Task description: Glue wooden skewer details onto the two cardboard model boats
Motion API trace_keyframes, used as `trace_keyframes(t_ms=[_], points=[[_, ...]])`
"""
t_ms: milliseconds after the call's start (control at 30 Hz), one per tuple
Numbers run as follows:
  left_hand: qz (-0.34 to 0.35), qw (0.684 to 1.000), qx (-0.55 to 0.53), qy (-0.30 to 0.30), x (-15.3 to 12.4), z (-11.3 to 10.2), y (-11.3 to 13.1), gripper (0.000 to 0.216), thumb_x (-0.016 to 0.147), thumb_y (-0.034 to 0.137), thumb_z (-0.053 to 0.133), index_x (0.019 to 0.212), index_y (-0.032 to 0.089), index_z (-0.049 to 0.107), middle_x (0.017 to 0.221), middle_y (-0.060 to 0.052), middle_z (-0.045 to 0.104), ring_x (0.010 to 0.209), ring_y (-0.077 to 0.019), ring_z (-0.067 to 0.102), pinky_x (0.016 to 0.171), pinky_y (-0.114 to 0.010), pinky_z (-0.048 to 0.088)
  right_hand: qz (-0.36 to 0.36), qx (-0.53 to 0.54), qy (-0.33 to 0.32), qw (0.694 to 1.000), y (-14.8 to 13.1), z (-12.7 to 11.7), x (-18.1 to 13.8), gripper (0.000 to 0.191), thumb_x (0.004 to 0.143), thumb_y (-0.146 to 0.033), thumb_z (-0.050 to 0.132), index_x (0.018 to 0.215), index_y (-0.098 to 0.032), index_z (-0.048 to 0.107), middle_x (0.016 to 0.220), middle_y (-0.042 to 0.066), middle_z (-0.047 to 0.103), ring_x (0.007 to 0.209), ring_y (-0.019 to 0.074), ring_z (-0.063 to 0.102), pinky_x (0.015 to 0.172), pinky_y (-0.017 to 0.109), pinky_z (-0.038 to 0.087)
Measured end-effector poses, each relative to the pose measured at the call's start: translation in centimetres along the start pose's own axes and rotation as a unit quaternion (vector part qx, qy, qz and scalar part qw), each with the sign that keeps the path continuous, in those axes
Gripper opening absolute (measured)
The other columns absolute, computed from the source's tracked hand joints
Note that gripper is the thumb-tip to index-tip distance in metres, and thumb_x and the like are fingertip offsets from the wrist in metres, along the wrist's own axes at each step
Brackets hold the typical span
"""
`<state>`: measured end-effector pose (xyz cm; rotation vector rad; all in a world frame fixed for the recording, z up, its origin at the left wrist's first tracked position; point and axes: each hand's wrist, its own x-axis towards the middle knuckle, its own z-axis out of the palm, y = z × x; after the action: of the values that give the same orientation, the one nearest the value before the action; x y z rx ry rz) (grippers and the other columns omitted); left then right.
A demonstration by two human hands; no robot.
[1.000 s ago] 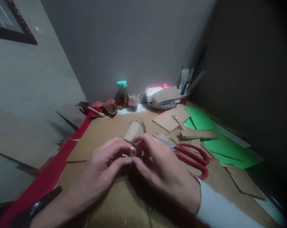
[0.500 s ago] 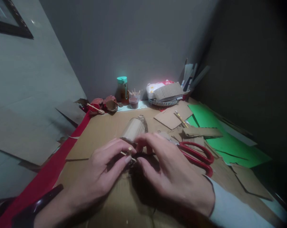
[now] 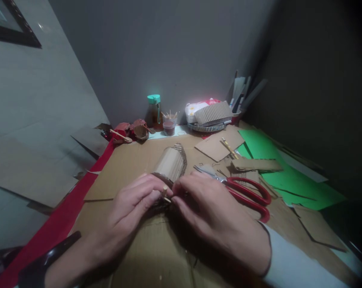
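My left hand (image 3: 129, 212) and my right hand (image 3: 211, 212) meet at the middle of the cardboard sheet (image 3: 129, 160). Their fingertips pinch a small dark cardboard piece with thin wooden sticks (image 3: 165, 193) poking out of it. Both hands are closed around it, and most of the piece is hidden under the fingers. A roll of corrugated cardboard (image 3: 171, 164) lies just behind the fingertips. Red-handled scissors (image 3: 247, 193) rest right of my right hand.
Cardboard offcuts (image 3: 219, 145) and green paper (image 3: 277, 168) cover the right side. At the back stand a bottle with a teal cap (image 3: 154, 110), a cup of sticks (image 3: 169, 125), a tray with corrugated board (image 3: 211, 116) and small red and brown crafts (image 3: 133, 130). Red cloth (image 3: 57, 224) borders the left.
Both hands stay pinched on the small stick piece and have closed tighter together. The view has tilted down slightly, so the roll and scissors sit a little higher and to the right.
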<state>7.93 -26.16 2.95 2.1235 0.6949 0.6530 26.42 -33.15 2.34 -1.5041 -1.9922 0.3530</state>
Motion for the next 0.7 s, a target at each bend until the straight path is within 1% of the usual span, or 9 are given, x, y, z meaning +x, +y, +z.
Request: trace_keyframes(t_ms=[100, 167, 233, 367, 400, 467, 533, 567, 700], points=[[0.001, 1.0, 0.005, 0.005, -0.13, -0.09, -0.07, 0.026, 0.101, 0.026, 0.04, 0.095, 0.026, 0.065, 0.1, -0.002, 0.066, 0.099, -0.0192, 0.06, 0.087, -0.031, 0.046, 0.005, 0.007, 0.0, 1.0, -0.12, -0.04, 0.08, 0.007, 0.092, -0.024, 0.057, 0.086, -0.02, 0.058, 0.083, 0.001, 0.061, 0.08, 0.0184, 0.05, 0.071, 0.034, 0.037], [0.004, 1.0, 0.006, 0.01, -0.2, -0.1, -0.09, 0.026, 0.101, 0.026, 0.04, 0.095, 0.026, 0.065, 0.099, -0.002, 0.066, 0.099, -0.0193, 0.06, 0.087, -0.031, 0.046, 0.009, 0.003, -0.002, 1.0, -0.16, 0.1, 0.07, 0.01, 0.09, -0.03, 0.061, 0.088, -0.02, 0.059, 0.084, 0.002, 0.061, 0.082, 0.0197, 0.05, 0.072, 0.034, 0.038], [0.002, 1.0, 0.011, 0.013, -0.21, -0.08, -0.08, 0.027, 0.101, 0.026, 0.04, 0.094, 0.025, 0.066, 0.098, -0.002, 0.066, 0.098, -0.0194, 0.06, 0.087, -0.032, 0.046, 0.007, -0.008, -0.003, 1.0, -0.12, 0.33, 0.02, 0.013, 0.091, -0.032, 0.061, 0.088, -0.019, 0.06, 0.085, 0.003, 0.06, 0.084, 0.0206, 0.049, 0.074, 0.035, 0.039], [0.005, 1.0, 0.015, 0.008, 0.07, -0.09, -0.09, 0.027, 0.1, 0.025, 0.039, 0.095, 0.024, 0.066, 0.097, -0.003, 0.066, 0.096, -0.02, 0.06, 0.086, -0.033, 0.046, -0.001, -0.037, -0.012, 0.999, 0.08, 0.66, -0.07, 0.016, 0.094, -0.026, 0.053, 0.081, -0.019, 0.058, 0.086, 0.005, 0.058, 0.085, 0.0205, 0.047, 0.077, 0.036, 0.039], [0.011, 1.0, 0.019, 0.003, 0.18, -0.13, -0.1, 0.026, 0.1, 0.025, 0.041, 0.096, 0.024, 0.066, 0.098, -0.003, 0.067, 0.096, -0.0201, 0.06, 0.086, -0.033, 0.046, -0.003, -0.042, -0.013, 0.999, 0.14, 0.69, -0.07, 0.017, 0.094, -0.026, 0.052, 0.08, -0.019, 0.057, 0.086, 0.004, 0.058, 0.085, 0.0202, 0.047, 0.077, 0.036, 0.039], [0.029, 0.999, 0.039, 0.0, 0.4, -0.22, -0.17, 0.017, 0.095, 0.023, 0.05, 0.095, 0.024, 0.067, 0.096, -0.003, 0.068, 0.095, -0.0201, 0.06, 0.085, -0.032, 0.045, -0.006, -0.044, -0.008, 0.999, 0.23, 0.69, -0.03, 0.017, 0.094, -0.026, 0.053, 0.079, -0.019, 0.057, 0.085, 0.004, 0.058, 0.085, 0.0197, 0.047, 0.077, 0.035, 0.039], [0.051, 0.997, 0.065, 0.011, 0.59, -0.25, -0.26, 0.01, 0.089, 0.018, 0.059, 0.092, 0.023, 0.068, 0.09, -0.002, 0.069, 0.091, -0.0197, 0.06, 0.081, -0.032, 0.045, -0.005, -0.041, -0.005, 0.999, 0.26, 0.66, 0.0, 0.017, 0.094, -0.027, 0.053, 0.079, -0.019, 0.057, 0.085, 0.003, 0.058, 0.084, 0.0192, 0.047, 0.076, 0.035, 0.039], [0.059, 0.995, 0.075, 0.019, 0.65, -0.23, -0.3, 0.011, 0.088, 0.016, 0.059, 0.089, 0.023, 0.068, 0.087, -0.001, 0.069, 0.088, -0.0193, 0.06, 0.079, -0.031, 0.045, -0.005, -0.038, -0.005, 0.999, 0.25, 0.65, 0.01, 0.018, 0.094, -0.027, 0.053, 0.079, -0.019, 0.057, 0.084, 0.003, 0.058, 0.084, 0.0192, 0.048, 0.076, 0.035, 0.039], [0.061, 0.994, 0.079, 0.048, 0.76, 0.08, -0.2, 0.019, 0.089, 0.012, 0.055, 0.082, 0.022, 0.07, 0.079, -0.001, 0.068, 0.079, -0.0178, 0.061, 0.072, -0.031, 0.045, -0.007, -0.031, -0.011, 0.999, 0.18, 0.66, -0.02, 0.017, 0.094, -0.027, 0.054, 0.081, -0.018, 0.059, 0.085, 0.004, 0.059, 0.085, 0.0197, 0.048, 0.077, 0.035, 0.038]])
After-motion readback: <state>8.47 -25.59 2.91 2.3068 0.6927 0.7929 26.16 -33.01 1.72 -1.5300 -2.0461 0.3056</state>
